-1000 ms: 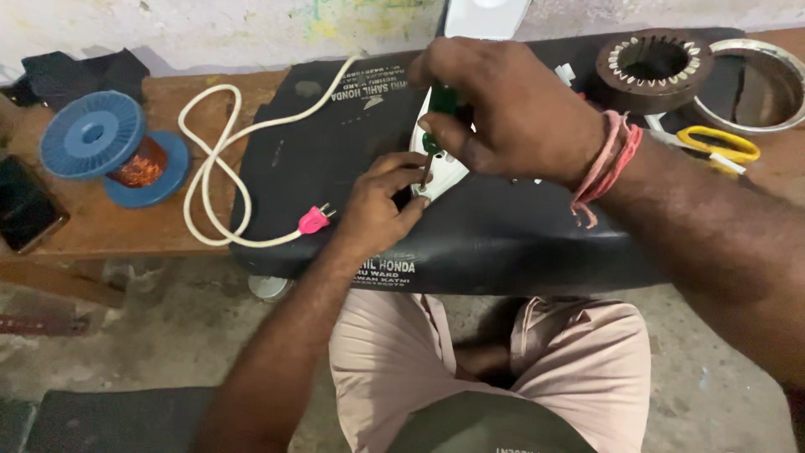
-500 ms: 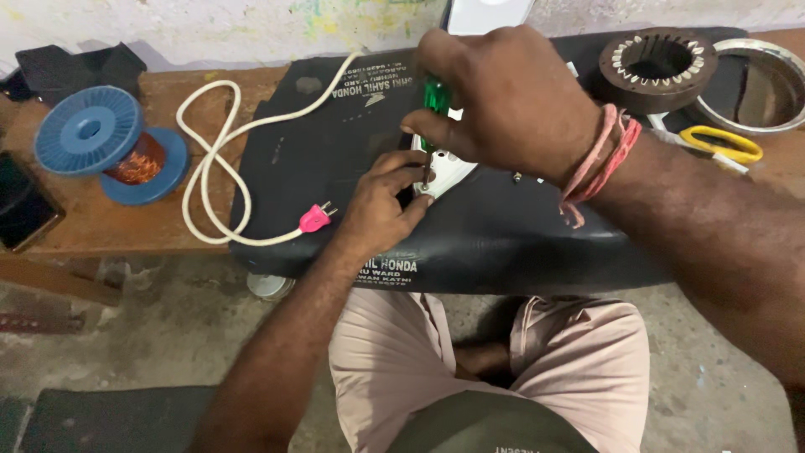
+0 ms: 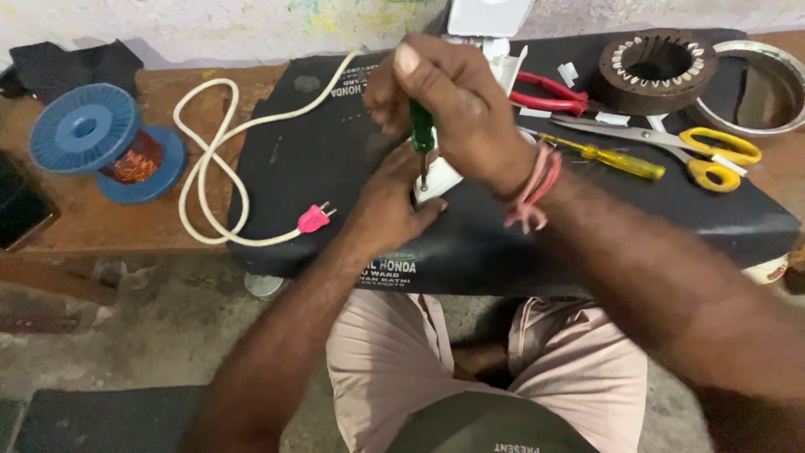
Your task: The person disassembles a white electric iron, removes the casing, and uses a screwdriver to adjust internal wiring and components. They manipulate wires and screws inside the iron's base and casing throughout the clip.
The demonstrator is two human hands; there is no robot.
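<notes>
My right hand [image 3: 457, 105] has its grip clamped on a green screwdriver [image 3: 422, 134], tip down on the white part [image 3: 440, 178] my left hand [image 3: 390, 205] pins to the black mat [image 3: 335, 168] on the bench [image 3: 101, 226].

left hand [image 3: 390, 205]: palm down, pressing | right hand [image 3: 444, 101]: fist closed, raised above

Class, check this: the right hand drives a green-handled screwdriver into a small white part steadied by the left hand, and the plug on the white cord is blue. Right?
Not quite: the head view shows the plug on the white cord is pink. The right hand does hold the green-handled screwdriver on the small white part, steadied by the left hand.
</notes>
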